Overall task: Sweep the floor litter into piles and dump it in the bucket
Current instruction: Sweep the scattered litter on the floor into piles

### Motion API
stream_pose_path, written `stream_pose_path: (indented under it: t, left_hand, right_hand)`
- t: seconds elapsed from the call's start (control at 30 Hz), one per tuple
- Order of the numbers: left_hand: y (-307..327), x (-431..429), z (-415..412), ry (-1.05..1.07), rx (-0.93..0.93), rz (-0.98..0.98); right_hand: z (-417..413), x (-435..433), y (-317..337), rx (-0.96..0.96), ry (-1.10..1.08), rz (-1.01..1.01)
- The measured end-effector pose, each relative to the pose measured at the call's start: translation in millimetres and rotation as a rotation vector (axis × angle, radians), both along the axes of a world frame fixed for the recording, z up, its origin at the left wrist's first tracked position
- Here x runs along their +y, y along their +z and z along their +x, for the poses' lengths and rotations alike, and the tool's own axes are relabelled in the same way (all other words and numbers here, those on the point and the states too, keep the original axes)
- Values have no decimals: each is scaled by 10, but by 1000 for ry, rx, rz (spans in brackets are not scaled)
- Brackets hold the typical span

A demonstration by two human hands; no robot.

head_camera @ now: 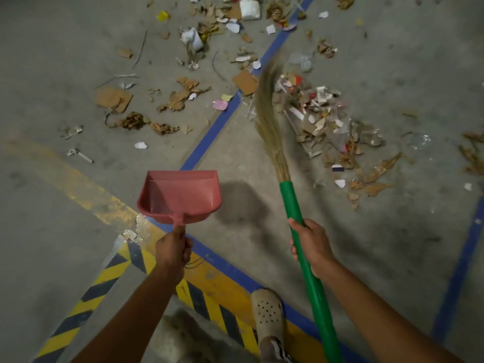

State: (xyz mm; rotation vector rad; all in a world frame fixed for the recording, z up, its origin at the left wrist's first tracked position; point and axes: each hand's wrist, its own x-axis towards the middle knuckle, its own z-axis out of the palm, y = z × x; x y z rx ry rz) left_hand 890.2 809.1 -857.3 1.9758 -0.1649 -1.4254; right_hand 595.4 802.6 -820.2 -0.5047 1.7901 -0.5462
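My left grip holds the pink dustpan above the floor. My right grip clasps the green broom, bristles beside the litter pile.

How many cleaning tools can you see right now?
2. A pink dustpan in the left hand, lower centre; a green-handled broom in the right hand, bristles beside the litter pile. Others may lie outside the frame.

Concrete floor under scattered litter
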Motion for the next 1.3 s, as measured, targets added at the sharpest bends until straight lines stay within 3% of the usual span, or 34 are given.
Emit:
stream_pose_path:
  t: [0.3, 0.47, 0.63, 0.73, 0.83, 1.03, 1.17, 1.3]
  left_hand:
    - [15, 223, 1162, 151, -6, 67]
    - [-73, 461, 2033, 262, -38, 151]
    - [-186, 585, 2724, 280, -74, 184]
    - [-295, 573, 2991, 255, -87, 199]
    - [-354, 431, 3117, 222, -56, 191]
    - [-303, 33, 3188, 175, 18, 111]
    - [-209, -102, 3222, 170, 48, 81]
    - [-89, -222, 3294, 183, 21, 91]
  right_hand:
    - [1376, -211, -86, 144, 577, -40]
    - [2525, -262, -374, 369, 1047, -74]
    - [3546, -394, -726, 397, 1237, -27]
    - [3821, -543, -1059, 347, 1092, 115]
    - [3752, -677, -1381, 253, 620, 230]
    - [3242, -812, -1186, 279, -71, 89]
    - [3238, -697, -688, 247, -188, -10]
    - [3564, -575, -315, 191, -39, -24]
